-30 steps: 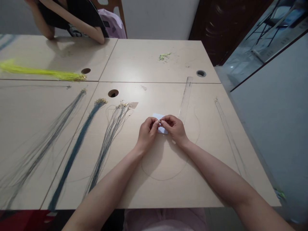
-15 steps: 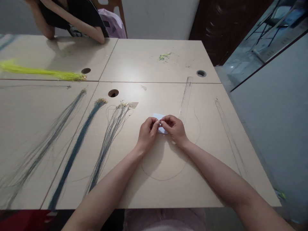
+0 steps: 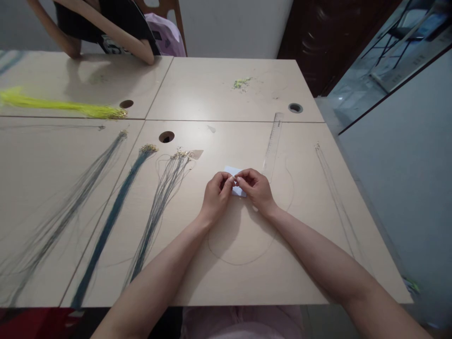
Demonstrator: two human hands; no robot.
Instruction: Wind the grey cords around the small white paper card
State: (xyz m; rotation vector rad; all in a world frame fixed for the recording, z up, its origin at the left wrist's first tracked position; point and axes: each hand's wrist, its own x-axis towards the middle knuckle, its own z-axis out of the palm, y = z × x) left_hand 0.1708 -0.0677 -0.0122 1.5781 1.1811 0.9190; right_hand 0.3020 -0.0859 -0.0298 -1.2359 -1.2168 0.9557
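Observation:
My left hand (image 3: 218, 192) and my right hand (image 3: 257, 189) meet fingertip to fingertip above a small white card (image 3: 240, 191) on the table. Both are closed in a pinch; what sits between the fingertips is too small to make out. A thin cord (image 3: 237, 264) loops over the table below my hands and passes under my right forearm, with its far end curving up near the ruler. Just beyond my right hand lies a clear ruler (image 3: 272, 146).
Left of my hands lie bundles of cord: a grey one (image 3: 157, 212), a dark blue one (image 3: 118, 212) and another grey one (image 3: 84, 188). Farther off are a neon yellow bundle (image 3: 67, 106) and yellow-green scraps (image 3: 241, 84). Thin cords (image 3: 334, 188) lie right. A person's arm (image 3: 120, 35) rests opposite.
My hands stay almost still, with only a slight shift at the fingertips. The arm of the person across the table has moved a little.

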